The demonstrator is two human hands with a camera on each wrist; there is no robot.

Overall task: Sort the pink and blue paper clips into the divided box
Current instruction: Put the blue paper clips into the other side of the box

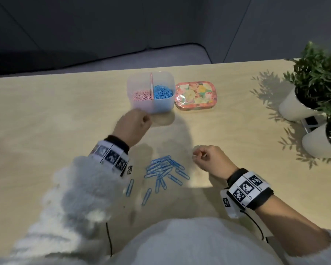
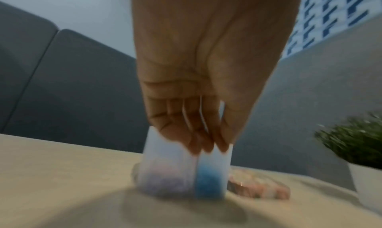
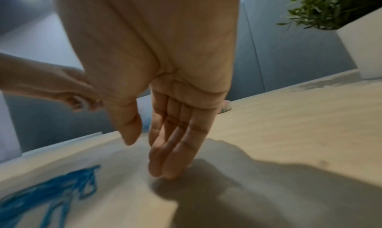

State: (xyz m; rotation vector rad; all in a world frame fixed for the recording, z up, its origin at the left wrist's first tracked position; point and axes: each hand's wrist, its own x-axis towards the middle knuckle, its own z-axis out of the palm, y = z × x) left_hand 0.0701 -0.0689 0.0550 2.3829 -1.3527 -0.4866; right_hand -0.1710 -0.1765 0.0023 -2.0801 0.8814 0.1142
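The translucent divided box (image 1: 161, 107) stands at the back of the table, pink clips (image 1: 141, 95) in its left half and blue clips (image 1: 163, 91) in its right. A loose pile of blue paper clips (image 1: 164, 171) lies near me, blurred in the right wrist view (image 3: 47, 194). My left hand (image 1: 139, 119) hovers at the box's front left corner. In the left wrist view its fingertips (image 2: 206, 146) are bunched with the thumb before the box (image 2: 165, 166); blur hides whether they pinch anything. My right hand (image 1: 199, 155) hangs relaxed and empty just right of the pile, fingers (image 3: 165, 158) down near the table.
A flowered tin (image 1: 196, 94) lies right of the box, touching or nearly so. Two white pots with green plants (image 1: 294, 108) (image 1: 319, 144) stand at the right edge. A grey sofa sits beyond the table's far edge. My white fleece sleeve covers the near left.
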